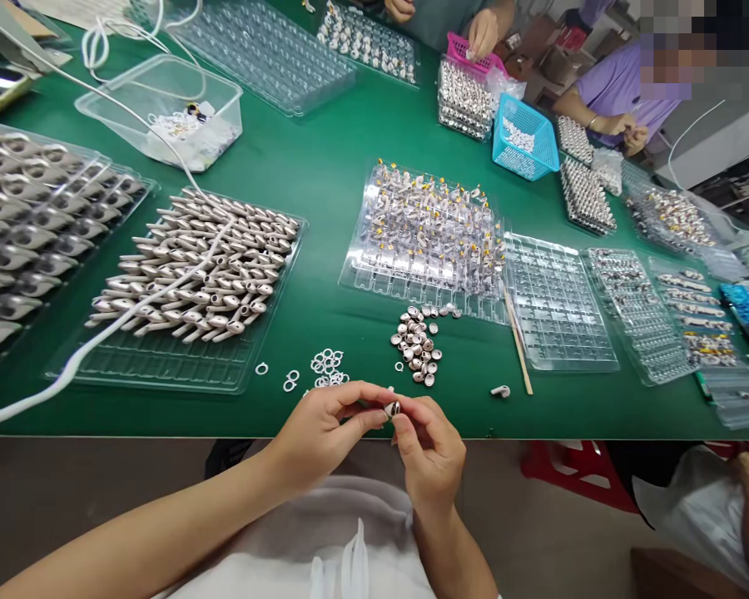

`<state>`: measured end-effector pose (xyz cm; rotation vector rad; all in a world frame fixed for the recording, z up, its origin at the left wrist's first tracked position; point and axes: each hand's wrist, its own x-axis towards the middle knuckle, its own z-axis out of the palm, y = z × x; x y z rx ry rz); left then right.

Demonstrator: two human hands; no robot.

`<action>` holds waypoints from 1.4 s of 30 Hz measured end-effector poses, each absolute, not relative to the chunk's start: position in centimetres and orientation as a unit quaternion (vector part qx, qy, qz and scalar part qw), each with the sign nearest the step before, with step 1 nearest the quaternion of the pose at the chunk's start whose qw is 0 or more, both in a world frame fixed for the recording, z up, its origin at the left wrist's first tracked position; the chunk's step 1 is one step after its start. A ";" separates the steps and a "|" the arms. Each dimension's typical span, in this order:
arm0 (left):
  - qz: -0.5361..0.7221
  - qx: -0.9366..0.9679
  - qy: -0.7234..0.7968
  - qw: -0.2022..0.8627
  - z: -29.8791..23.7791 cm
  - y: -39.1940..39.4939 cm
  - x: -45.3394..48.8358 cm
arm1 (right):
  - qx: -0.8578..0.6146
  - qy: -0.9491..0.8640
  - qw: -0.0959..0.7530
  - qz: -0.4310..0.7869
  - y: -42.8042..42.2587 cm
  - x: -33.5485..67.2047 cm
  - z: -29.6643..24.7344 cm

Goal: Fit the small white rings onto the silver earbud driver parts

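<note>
Just past the table's front edge, my left hand (324,428) and my right hand (429,449) meet, fingertips pinched together on a small shiny earbud part (393,408). Fingers cover most of that part. Beyond them lies a loose heap of small silvery caps (415,343). Several white rings (328,359) are scattered to the left of the heap. On the right, a single white earbud piece (501,391) rests near a thin wooden stick (519,345).
Champagne-coloured earbud housings (193,270) fill a clear tray at left. Another tray holds small parts with yellow tips (428,220). A clear tub (225,100), a white cable (118,320) and a blue basket (553,137) stand about. Co-workers sit opposite and at right.
</note>
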<state>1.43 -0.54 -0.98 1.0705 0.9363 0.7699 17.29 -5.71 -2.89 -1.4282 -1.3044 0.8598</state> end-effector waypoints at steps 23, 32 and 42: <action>0.481 0.742 0.299 0.360 -1.5 -0.1 0.6 | -0.469 -0.338 0.571 0.583 -5.6 16.7 -3.6; 0.474 0.757 0.302 0.334 -1.5 -0.4 0.4 | -0.479 -0.311 0.555 0.605 -5.3 16.5 -3.5; 0.463 0.763 0.317 0.321 -1.2 -0.7 0.2 | -0.469 -0.325 0.553 0.607 -5.5 16.5 -3.7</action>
